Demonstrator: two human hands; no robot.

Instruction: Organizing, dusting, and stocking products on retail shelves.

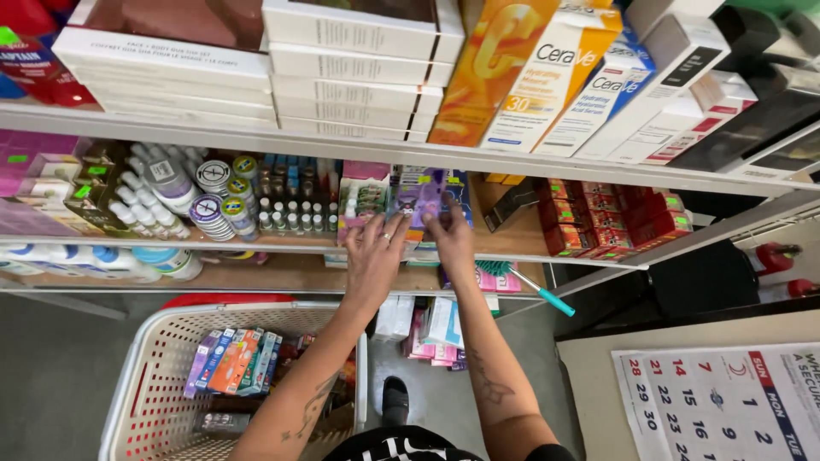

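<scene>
The purple pack (417, 198) looks light, a stiff card-backed blister, likely slick at the front; its side edges seem the best hold. It stands at the front of the middle shelf (512, 248). Both hands grip it: the left hand (373, 256) and right hand (451, 242) have fingers curled on its lower edges. Bottles (295, 213) stand left, red boxes (611, 218) right, a basket (149, 384) below.

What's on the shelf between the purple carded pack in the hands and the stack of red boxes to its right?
In the head view, a dark tilted box lies on bare wooden shelf between the purple carded pack and the red boxes.
</scene>
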